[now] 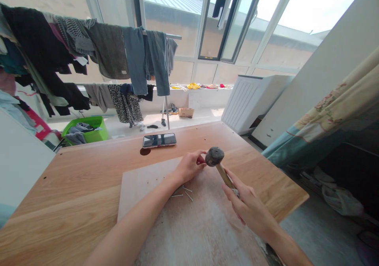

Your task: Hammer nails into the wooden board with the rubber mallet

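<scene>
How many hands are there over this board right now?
2: the left hand is near the far edge of the pale board, close to the hammer's head in this view; the right hand grips the hammer by its handle.

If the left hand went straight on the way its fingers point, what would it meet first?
Probably the hammer head, held up by the right hand just beyond the left hand in this view. Depth is unclear, so it might pass beneath instead.
</scene>
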`<action>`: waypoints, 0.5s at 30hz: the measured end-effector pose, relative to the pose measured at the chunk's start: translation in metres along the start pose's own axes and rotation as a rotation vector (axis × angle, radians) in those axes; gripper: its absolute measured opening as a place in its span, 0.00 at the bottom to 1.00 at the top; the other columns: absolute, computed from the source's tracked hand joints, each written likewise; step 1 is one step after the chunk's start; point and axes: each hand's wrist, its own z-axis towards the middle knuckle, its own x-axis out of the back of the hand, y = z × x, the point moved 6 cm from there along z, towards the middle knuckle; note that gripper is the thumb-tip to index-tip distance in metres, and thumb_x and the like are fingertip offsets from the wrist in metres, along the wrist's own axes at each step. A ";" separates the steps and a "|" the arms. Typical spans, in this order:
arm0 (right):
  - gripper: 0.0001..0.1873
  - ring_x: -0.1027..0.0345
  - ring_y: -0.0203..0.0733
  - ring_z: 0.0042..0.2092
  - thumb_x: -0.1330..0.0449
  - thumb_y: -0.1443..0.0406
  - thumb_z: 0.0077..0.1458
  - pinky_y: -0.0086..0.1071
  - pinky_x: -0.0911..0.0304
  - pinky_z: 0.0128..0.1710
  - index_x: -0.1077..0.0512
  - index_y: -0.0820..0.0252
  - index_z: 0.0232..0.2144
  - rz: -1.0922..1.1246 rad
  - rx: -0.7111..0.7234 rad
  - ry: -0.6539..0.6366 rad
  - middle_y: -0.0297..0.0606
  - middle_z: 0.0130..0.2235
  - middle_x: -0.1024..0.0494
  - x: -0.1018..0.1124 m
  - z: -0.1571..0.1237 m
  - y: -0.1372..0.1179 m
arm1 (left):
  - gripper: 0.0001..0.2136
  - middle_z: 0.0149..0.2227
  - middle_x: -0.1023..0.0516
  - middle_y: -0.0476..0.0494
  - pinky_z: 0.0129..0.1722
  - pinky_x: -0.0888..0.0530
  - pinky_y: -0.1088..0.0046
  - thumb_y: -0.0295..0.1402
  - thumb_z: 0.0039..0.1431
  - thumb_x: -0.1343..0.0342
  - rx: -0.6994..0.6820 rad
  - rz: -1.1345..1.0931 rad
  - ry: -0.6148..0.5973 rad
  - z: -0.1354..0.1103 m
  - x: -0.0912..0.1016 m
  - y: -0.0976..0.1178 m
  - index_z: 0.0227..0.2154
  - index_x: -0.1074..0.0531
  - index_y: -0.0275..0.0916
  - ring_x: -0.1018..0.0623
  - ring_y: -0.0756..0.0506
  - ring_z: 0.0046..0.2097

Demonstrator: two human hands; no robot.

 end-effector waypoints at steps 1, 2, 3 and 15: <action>0.36 0.45 0.34 0.14 0.50 0.52 0.67 0.25 0.46 0.14 0.43 0.63 0.70 0.000 0.002 0.002 0.23 0.18 0.40 0.000 0.000 0.000 | 0.19 0.33 0.15 0.46 0.40 0.25 0.72 0.23 0.55 0.39 -0.003 0.004 0.000 0.000 0.000 0.000 0.51 0.24 0.37 0.19 0.46 0.35; 0.36 0.45 0.34 0.14 0.50 0.52 0.66 0.25 0.46 0.14 0.43 0.63 0.71 0.000 0.004 0.010 0.22 0.18 0.40 0.000 0.000 0.000 | 0.19 0.33 0.15 0.46 0.40 0.25 0.72 0.23 0.55 0.39 -0.005 0.006 -0.002 0.000 -0.001 -0.001 0.51 0.24 0.37 0.19 0.46 0.35; 0.36 0.44 0.34 0.14 0.50 0.52 0.66 0.25 0.46 0.14 0.43 0.62 0.70 0.002 0.006 0.016 0.22 0.17 0.40 0.000 0.001 0.000 | 0.19 0.33 0.16 0.46 0.40 0.25 0.72 0.23 0.55 0.39 -0.005 0.003 -0.003 0.000 -0.002 -0.001 0.51 0.24 0.37 0.19 0.46 0.35; 0.38 0.43 0.36 0.13 0.48 0.50 0.65 0.25 0.46 0.13 0.45 0.60 0.71 0.063 -0.065 0.065 0.20 0.14 0.39 0.010 -0.009 0.027 | 0.07 0.37 0.24 0.45 0.35 0.29 0.70 0.32 0.49 0.35 -0.093 0.562 -0.462 -0.037 0.026 0.046 0.33 0.24 0.39 0.24 0.43 0.38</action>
